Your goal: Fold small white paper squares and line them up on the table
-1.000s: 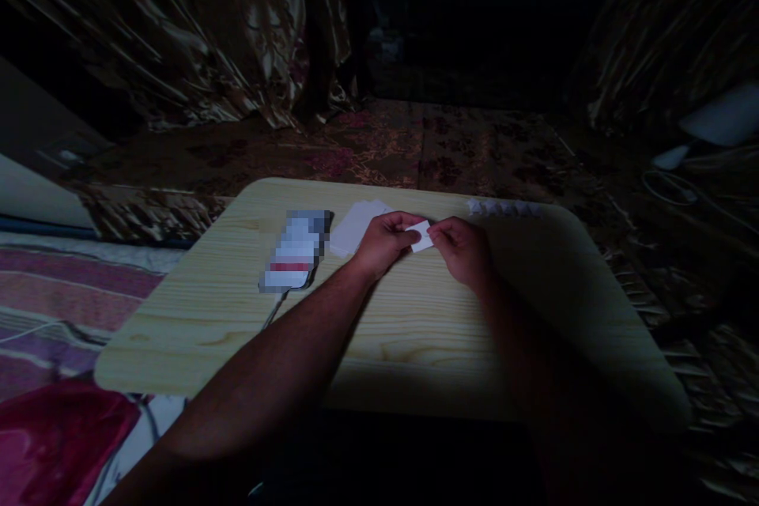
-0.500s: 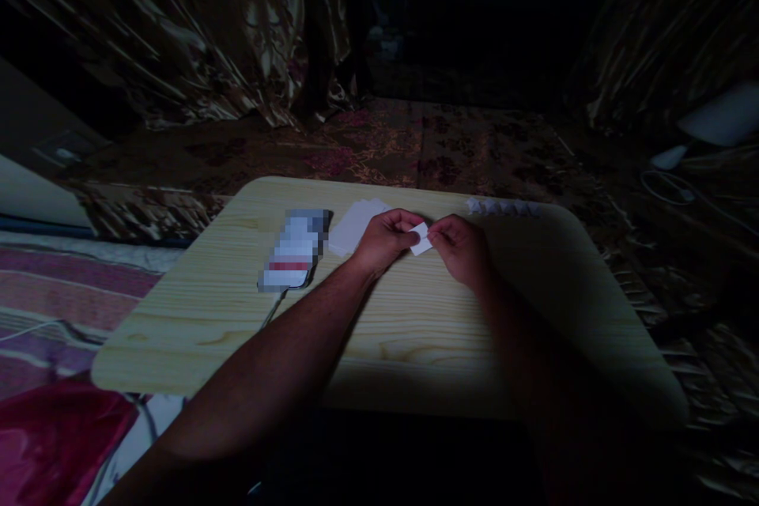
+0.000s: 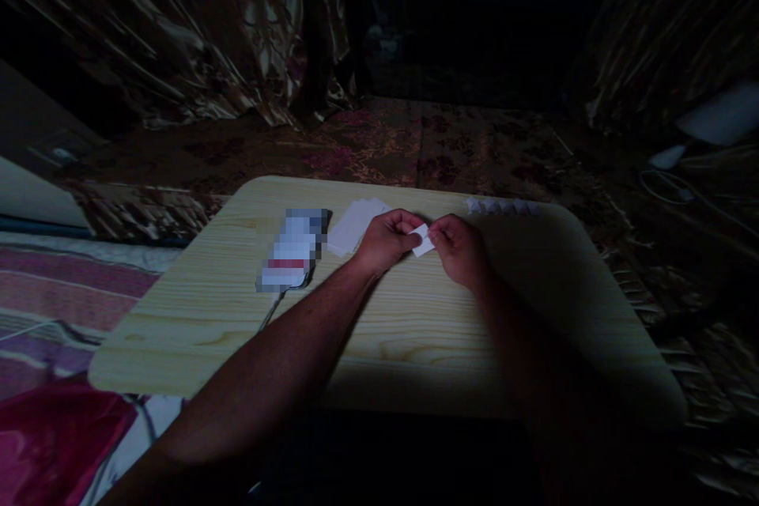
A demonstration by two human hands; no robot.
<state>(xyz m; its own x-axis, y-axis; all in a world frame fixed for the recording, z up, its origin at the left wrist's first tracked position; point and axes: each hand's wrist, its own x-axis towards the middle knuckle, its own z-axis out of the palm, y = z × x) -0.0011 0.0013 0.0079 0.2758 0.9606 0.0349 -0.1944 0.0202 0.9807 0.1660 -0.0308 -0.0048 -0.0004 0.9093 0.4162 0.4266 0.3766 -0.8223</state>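
A small folded piece of white paper (image 3: 423, 245) is pinched between my two hands above the wooden table (image 3: 409, 316). My left hand (image 3: 388, 239) is closed on its left side, the thumb lying on top. At its right edge, my right hand (image 3: 459, 247) grips with thumb and forefinger. Just behind my left hand lies a stack of white paper sheets (image 3: 351, 225). Several small folded white paper shapes (image 3: 501, 207) stand in a row along the far right edge of the table.
A phone (image 3: 290, 249), its screen blurred out, rests left of the paper with a cable (image 3: 271, 311) running off it. Patterned cloth (image 3: 379, 142) lies beyond the table. On the right is a white lamp (image 3: 720, 115); a striped bed cover (image 3: 71, 285) is at the left.
The piece of paper has turned slightly between my fingers, and my right fingertips cover a little more of its edge. Otherwise things stay in place.
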